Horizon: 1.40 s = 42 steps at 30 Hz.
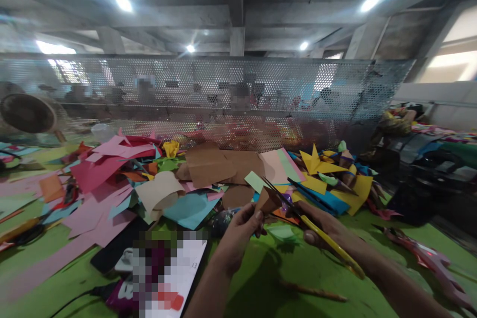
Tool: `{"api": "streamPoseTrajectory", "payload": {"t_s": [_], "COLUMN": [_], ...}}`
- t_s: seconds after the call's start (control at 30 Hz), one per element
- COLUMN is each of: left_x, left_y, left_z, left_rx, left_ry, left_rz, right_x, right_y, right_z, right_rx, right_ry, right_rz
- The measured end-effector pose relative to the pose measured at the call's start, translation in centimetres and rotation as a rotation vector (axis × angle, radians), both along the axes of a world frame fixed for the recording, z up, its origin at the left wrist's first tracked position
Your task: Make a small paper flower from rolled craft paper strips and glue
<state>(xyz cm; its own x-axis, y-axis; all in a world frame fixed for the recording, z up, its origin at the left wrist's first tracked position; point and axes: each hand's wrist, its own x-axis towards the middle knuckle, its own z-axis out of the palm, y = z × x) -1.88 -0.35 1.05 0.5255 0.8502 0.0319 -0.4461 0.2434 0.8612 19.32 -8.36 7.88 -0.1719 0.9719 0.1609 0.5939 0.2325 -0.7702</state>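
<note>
Brown paper (267,201) is sitting pinched in the grip of the left hand (243,227), above the green bench (305,269). The right hand (328,221) is holding yellow-handled scissors (317,231), their blades lying beside the paper.

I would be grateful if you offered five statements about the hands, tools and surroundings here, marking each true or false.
1. The right hand holds yellow-handled scissors. True.
2. The left hand holds a piece of blue paper. False: it holds a piece of brown paper.
3. The tabletop is red. False: it is green.
4. A fan shows at the picture's left edge. True.
5. The pink-handled tool lies on the picture's left side. False: it lies on the right.
</note>
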Motion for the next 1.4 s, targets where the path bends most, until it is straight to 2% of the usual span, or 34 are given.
{"api": "streamPoseTrajectory", "payload": {"t_s": [0.13, 0.4, 0.83, 0.97, 1.13, 1.27, 1.4], "left_x": [0.0, 0.0, 0.1, 0.1, 0.0, -0.1, -0.3], "left_y": [0.0, -0.1, -0.2, -0.1, -0.2, -0.2, -0.3], "left_z": [0.1, 0.6, 0.6, 0.5, 0.6, 0.7, 0.6], "left_rx": [0.017, 0.028, 0.022, 0.046, 0.04, 0.038, 0.07], "left_ry": [0.0, -0.011, 0.0, 0.003, 0.007, 0.032, 0.046], "left_rz": [-0.015, -0.033, -0.023, -0.031, -0.018, -0.041, -0.156], "right_x": [0.2, 0.0, -0.1, 0.3, 1.0, 0.1, -1.6], "right_y": [0.1, 0.1, 0.4, 0.6, 1.0, 1.0, 1.3], "right_z": [-0.4, 0.1, -0.1, -0.9, -1.9, -0.6, 0.5], "right_rx": [-0.014, -0.054, -0.081, -0.059, -0.033, -0.06, -0.101], "right_ry": [0.001, -0.017, 0.042, 0.067, 0.135, 0.255, 0.457], "right_rz": [0.016, -0.005, -0.009, -0.009, -0.08, -0.162, -0.192]}}
